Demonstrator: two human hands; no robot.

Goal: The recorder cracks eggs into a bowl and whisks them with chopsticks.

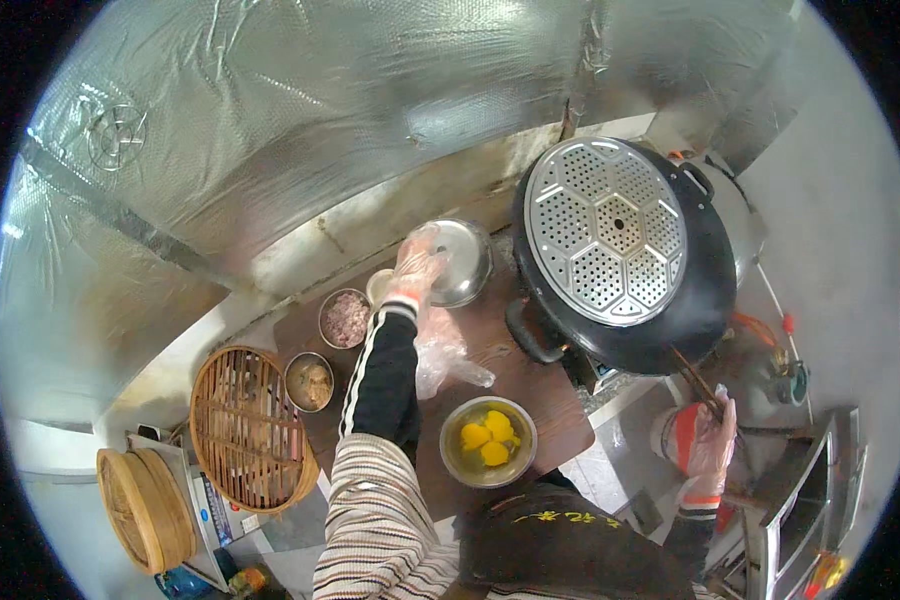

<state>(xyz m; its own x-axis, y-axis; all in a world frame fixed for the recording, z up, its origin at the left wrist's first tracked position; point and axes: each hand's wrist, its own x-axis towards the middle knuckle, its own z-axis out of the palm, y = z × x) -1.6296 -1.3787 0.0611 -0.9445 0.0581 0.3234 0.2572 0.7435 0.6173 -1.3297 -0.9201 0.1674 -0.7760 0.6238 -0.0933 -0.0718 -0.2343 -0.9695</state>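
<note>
My left hand [418,268], in a clear plastic glove, reaches over the left side of a round stainless steel lid or bowl [467,262]. Whether its fingers grip the rim is hard to see. Partly behind that hand sits a small pale bowl [379,285]. My right hand [709,446], also gloved, holds a pair of wooden chopsticks [693,375], their far ends by the near edge of a large black wok [705,300]. Close to my body, a steel bowl [450,466] contains several egg yolks [490,435] in clear egg white.
A perforated steel steamer plate [607,225] rests on the wok. On the brown table [551,405] are a plastic bag [442,349], a bowl of pinkish minced food [346,319] and a bowl of brown paste [311,382]. Bamboo steamers [244,427] stand left; a metal rack [795,495] stands right.
</note>
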